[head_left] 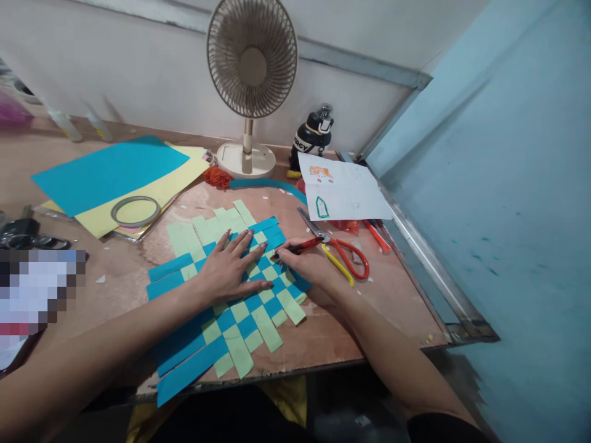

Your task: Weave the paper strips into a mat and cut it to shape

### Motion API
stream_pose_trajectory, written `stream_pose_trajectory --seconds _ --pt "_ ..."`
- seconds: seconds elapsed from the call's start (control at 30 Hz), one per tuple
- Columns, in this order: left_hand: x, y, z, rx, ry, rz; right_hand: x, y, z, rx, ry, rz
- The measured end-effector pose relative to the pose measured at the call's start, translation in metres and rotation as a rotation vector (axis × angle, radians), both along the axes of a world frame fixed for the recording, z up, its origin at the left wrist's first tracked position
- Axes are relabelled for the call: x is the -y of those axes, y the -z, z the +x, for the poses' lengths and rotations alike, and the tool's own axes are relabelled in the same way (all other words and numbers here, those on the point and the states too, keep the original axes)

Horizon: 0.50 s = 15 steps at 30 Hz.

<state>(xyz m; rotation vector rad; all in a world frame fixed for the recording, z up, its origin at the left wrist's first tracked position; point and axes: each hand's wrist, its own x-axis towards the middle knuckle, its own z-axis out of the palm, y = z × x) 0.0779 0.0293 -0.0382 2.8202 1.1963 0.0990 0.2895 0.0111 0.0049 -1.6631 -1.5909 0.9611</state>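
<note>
A woven mat of blue and pale green paper strips [240, 314] lies on the wooden table [369, 307], its loose strip ends sticking out past the weave. My left hand [231, 267] presses flat on the mat with its fingers spread and holds nothing. My right hand [307, 267] rests on the mat's right side, gripping a slim red-handled tool [298, 247] whose tip sits at the blue strips. Just right of that hand lie red-and-yellow-handled scissors [344, 259], apart from it.
Behind the mat stand a beige desk fan [252, 61] and a black bottle [311, 138]. To the left lie blue paper [108, 175] on yellow paper [152, 191] with a tape roll [135, 211]. A drawn-on white sheet [341, 187] lies back right. A pale blue wall [484, 184] rises beyond the right table edge.
</note>
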Motion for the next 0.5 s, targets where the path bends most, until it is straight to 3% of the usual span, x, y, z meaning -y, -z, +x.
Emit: stream_pose_trajectory --seconds 0.13,0.23,0.33,0.43,0.5 --pt "-0.001 -0.002 0.0 -0.034 -0.082 0.014 -0.004 -0.01 0.008 -0.21 0.238 0.198" --pt "-0.003 -0.001 -0.003 -0.032 -0.198 0.025 -0.003 -0.013 0.012 -0.292 0.26 0.251" --pt "-0.005 0.001 -0.005 -0.013 -0.266 0.009 0.005 -0.01 0.009 -0.193 0.07 0.28" --pt "-0.007 0.004 -0.008 -0.008 -0.277 0.017 0.011 0.001 -0.001 0.099 -0.227 0.327" --pt "-0.007 0.005 -0.013 -0.023 -0.258 0.056 0.011 0.012 -0.008 0.297 -0.345 0.295"
